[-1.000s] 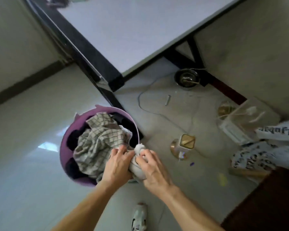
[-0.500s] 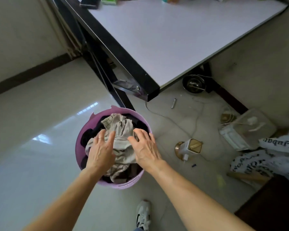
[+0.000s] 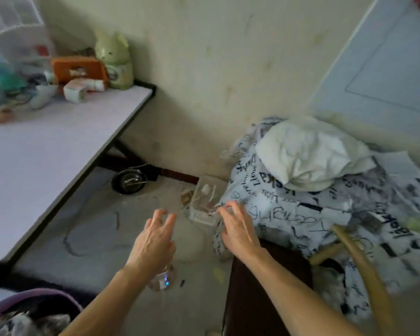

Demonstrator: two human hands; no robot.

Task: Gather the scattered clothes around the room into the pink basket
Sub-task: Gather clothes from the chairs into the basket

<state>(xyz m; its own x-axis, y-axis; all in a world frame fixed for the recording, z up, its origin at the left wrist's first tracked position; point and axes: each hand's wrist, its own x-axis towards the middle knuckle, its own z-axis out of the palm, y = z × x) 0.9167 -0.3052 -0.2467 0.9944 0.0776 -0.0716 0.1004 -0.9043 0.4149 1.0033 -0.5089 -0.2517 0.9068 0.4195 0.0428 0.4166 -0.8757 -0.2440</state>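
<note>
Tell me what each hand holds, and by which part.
Nothing. The left hand is open over the floor; the right hand, fingers spread, is at the lettered cloth.

1 head-worn wide-angle view looks forward and down, near above left hand (image 3: pixel 153 241) and right hand (image 3: pixel 238 235), with floor (image 3: pixel 95 226) and wall (image 3: pixel 204 81) beyond the fingers (image 3: pixel 166 220)

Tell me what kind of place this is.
Probably a lived-in bedroom at home: a heaped lettered quilt, a cluttered table, and the pink basket holding clothes on the floor.
</note>
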